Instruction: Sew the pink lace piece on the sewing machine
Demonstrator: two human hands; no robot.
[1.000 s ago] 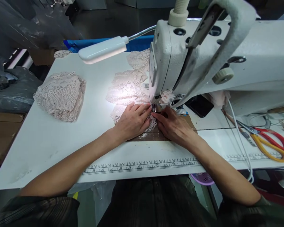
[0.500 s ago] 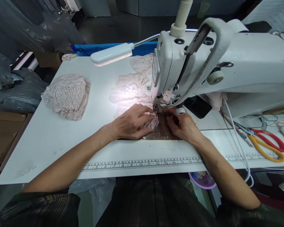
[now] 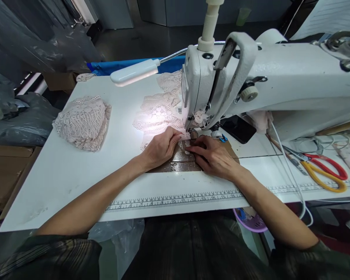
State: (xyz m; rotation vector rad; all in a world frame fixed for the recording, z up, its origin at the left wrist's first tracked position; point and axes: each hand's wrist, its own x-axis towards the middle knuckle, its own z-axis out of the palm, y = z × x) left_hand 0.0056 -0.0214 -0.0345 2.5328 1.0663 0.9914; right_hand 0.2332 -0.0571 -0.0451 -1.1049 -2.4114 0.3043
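My left hand (image 3: 161,148) pinches the near edge of a pale pink lace piece (image 3: 160,116), just left of the needle of a white sewing machine (image 3: 196,85). The lace spreads out behind that hand under the lamp's light. Close to the presser foot, my right hand (image 3: 214,155) has its fingers drawn together at a small white strip (image 3: 187,147), which looks like a label. Both hands rest over a brown plate (image 3: 175,165) on the machine bed. The fingertips of my right hand are partly hidden.
A folded lace stack (image 3: 83,122) lies on the left of the white table (image 3: 61,186). A lamp (image 3: 135,72) hangs over the back. To the right are a black phone (image 3: 239,129), scissors with red and yellow handles (image 3: 323,175) and a white cable (image 3: 288,167). A printed ruler (image 3: 175,201) runs along the front.
My left hand has gone from lying spread over the lace to pinching its edge. My right hand has moved left and nearer to me, onto the white strip. The view has shifted slightly.
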